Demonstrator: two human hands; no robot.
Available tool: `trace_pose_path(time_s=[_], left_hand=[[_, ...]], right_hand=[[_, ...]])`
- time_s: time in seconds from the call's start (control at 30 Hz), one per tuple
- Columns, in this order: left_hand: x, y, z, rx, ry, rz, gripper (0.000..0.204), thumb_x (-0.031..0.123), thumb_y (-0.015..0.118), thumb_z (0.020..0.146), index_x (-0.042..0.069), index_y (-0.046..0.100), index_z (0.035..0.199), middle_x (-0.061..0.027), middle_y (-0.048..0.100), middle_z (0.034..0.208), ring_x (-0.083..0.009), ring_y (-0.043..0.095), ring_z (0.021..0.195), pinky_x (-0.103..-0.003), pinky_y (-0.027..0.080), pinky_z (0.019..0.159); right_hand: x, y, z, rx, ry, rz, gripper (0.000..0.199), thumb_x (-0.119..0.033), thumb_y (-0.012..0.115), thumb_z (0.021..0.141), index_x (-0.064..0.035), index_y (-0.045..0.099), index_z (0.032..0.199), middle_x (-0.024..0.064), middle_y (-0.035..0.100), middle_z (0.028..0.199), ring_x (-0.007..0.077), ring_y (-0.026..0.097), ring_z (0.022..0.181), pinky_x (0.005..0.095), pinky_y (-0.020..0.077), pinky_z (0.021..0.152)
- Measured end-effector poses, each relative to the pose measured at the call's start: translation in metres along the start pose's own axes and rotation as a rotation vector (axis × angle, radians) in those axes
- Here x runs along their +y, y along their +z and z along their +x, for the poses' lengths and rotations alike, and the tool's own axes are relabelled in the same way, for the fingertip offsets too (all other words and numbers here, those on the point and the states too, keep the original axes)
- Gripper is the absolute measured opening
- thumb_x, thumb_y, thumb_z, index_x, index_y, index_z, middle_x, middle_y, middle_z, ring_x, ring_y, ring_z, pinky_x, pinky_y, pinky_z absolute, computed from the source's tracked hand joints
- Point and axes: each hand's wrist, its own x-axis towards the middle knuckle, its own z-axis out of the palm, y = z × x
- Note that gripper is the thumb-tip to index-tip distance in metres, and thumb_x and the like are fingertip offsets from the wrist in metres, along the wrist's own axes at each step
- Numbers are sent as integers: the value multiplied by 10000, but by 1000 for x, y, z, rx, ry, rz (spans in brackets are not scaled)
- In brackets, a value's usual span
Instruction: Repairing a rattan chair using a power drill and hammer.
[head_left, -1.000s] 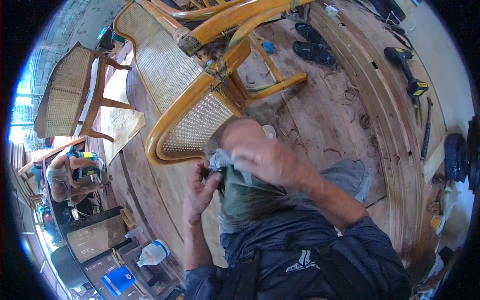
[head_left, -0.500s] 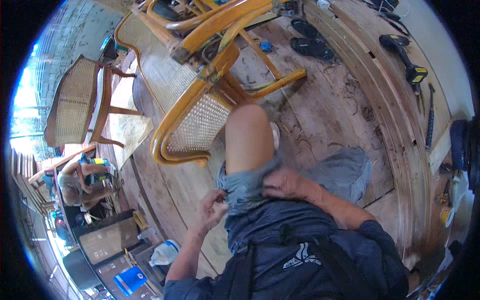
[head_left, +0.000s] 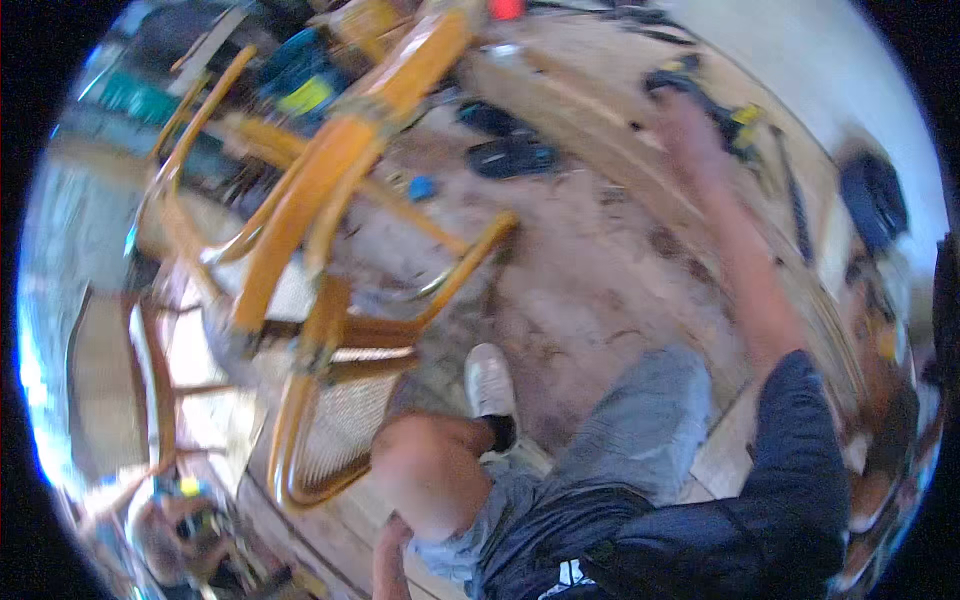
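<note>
My right hand (head_left: 682, 112) is stretched far forward over the cordless drill (head_left: 738, 124), a black tool with yellow parts at the upper right. Motion smears the fingers, so I cannot tell whether they close around it. Low in the picture, my left hand (head_left: 393, 535) rests beside my bare knee, its fingers mostly hidden by the leg. Left of my legs lies a tipped chair (head_left: 318, 195) with an orange-brown wooden frame and a woven cane panel (head_left: 345, 425).
A dark bar-like tool (head_left: 793, 195) lies beside the drill. Long wooden boards (head_left: 580, 110) run along the right. Black sandals (head_left: 510, 157) and a small blue object (head_left: 422, 187) are on the floor. Another cane chair (head_left: 105, 380) stands left; a person (head_left: 165, 535) sits at lower left.
My right hand has left the rolled-up shorts leg and reached forward to the drill. My left hand has come down beside the knee. The view has turned, shifting the chair leftward.
</note>
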Motion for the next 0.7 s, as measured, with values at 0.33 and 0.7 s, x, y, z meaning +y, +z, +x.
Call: trace_pose_path(time_s=[0.33, 0.7], left_hand=[[5, -14, 48, -113, 135, 226, 297, 235, 517, 813, 15, 580, 1002, -179, 628, 856, -267, 612, 804, -381, 480, 700], [32, -15, 42, 53, 207, 118, 228, 249, 481, 829, 62, 583, 911, -173, 591, 696, -343, 592, 701, -414, 479, 606]], right_hand=[[168, 83, 105, -57, -139, -274, 402, -310, 458, 865, -74, 481, 1189, 210, 591, 1032, 376, 566, 940, 454, 448, 769], [223, 78, 88, -138, 96, -416, 419, -310, 482, 852, -55, 463, 1183, 238, 584, 1003, 391, 559, 931, 465, 437, 739]])
